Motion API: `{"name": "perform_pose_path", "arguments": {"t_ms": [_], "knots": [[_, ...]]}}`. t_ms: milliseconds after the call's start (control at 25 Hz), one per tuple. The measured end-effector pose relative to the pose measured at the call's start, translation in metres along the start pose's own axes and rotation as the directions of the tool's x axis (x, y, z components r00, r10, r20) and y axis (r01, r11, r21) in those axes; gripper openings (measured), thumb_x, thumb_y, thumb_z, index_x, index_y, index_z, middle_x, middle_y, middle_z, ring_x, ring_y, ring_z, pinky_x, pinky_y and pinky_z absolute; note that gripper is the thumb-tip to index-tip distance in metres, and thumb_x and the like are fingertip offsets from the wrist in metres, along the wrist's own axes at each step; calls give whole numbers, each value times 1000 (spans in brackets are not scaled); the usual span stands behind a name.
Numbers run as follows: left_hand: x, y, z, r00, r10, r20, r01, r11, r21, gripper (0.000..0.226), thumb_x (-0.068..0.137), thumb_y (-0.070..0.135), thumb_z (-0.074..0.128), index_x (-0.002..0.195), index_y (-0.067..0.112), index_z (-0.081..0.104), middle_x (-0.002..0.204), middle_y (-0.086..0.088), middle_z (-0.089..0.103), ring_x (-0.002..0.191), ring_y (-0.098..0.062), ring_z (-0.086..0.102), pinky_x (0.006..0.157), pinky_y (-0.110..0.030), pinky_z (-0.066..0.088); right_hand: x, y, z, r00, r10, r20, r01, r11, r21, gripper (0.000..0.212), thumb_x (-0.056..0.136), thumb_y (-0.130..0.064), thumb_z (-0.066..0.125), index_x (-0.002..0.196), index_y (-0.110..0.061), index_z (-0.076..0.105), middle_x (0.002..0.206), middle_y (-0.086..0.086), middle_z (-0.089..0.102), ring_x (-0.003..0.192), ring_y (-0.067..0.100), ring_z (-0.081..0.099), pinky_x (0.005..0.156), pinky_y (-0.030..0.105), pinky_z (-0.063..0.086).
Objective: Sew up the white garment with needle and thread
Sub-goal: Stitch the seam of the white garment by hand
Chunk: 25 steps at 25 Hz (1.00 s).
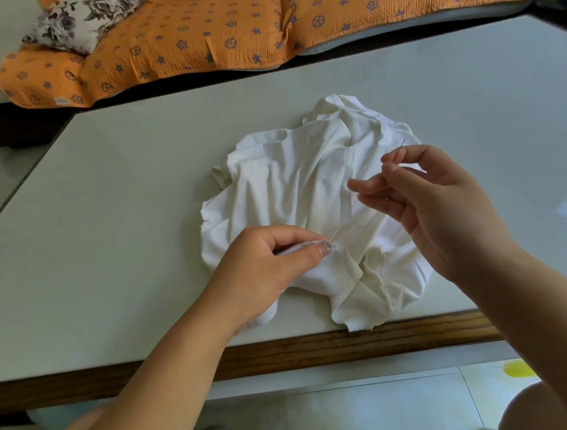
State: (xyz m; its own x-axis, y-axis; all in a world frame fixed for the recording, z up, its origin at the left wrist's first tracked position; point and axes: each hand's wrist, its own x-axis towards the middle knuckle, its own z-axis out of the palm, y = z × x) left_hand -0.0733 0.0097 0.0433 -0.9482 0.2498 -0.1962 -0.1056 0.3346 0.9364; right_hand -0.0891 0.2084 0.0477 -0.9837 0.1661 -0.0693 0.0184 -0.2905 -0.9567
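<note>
On the pale table (113, 222), near its front edge, one white garment (290, 182) lies crumpled. My left hand (271, 261) pinches a fold of its edge between thumb and forefinger, probably to hold the seam steady for stitching. My right hand (437, 201) is raised over the cloth, thumb and forefinger pinching one needle (402, 146), other fingers fanned, likely to pull a stitch tight. One thread (334, 234) shows faintly at the left pinch; can't trace it to the needle.
</note>
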Motion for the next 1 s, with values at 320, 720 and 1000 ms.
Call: {"name": "perform_pose_path", "arguments": {"t_ms": [320,720,1000], "knots": [[-2,2,-1,1000,-18,-14,18,1000,-9,8,84,27,72,85,32,78,87,12,76,88,1,69,76,-9,49,-1,1,0,997,-81,-7,78,982,-175,10,99,-9,54,92,-15,59,76,9,74,86,23,75,84,36,56],[-2,1,-11,1000,11,-3,-11,998,68,11,82,29,74,92,29,78,87,7,75,87,-5,68,79,-15,51,-23,8,9,946,147,290,-33,931,-364,3,94,-3,59,93,0,61,76,18,73,68,25,74,63,26,60],[-5,2,-20,993,84,-78,-68,981,183,9,78,20,78,81,28,74,79,0,68,71,-6,60,69,-15,49,-21,8,7,964,91,249,-4,945,-328,5,94,-1,59,91,-2,62,77,15,73,70,27,74,64,29,61]]}}
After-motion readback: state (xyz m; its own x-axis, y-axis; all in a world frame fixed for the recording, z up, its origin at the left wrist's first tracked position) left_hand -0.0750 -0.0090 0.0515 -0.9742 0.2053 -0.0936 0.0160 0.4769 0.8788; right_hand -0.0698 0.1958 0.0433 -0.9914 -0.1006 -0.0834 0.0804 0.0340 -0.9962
